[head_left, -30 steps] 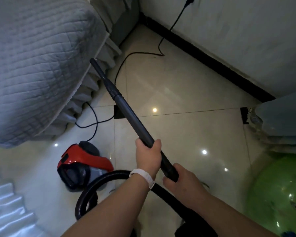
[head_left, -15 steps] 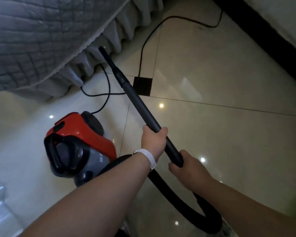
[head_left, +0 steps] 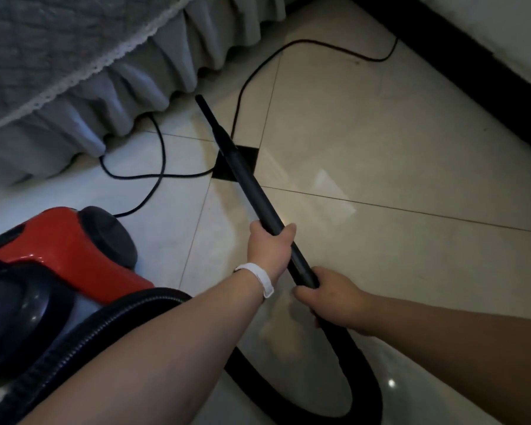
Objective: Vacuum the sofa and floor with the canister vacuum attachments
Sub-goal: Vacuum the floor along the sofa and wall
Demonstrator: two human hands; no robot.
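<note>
Floor: glossy pale tiles (head_left: 380, 142); black baseboard (head_left: 472, 75) at 2 o'clock, grey sofa skirt (head_left: 120, 87) at 10.
Wand (head_left: 252, 188): left hand (head_left: 269, 250) and right hand (head_left: 334, 299) both wrapped round it; tip at 11, near the skirt.
Canister (head_left: 59, 246): 8 o'clock.
Change: canister sits lower-left in view; grips unchanged.

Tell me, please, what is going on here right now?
A person holds a long black vacuum wand in both hands: the left hand grips its middle, the right hand its rear end, where the ribbed black hose joins. The narrow tip points down at the glossy beige tiled floor, close to the grey ruffled sofa skirt. The red canister vacuum sits at left, its black power cord trailing across the tiles.
</note>
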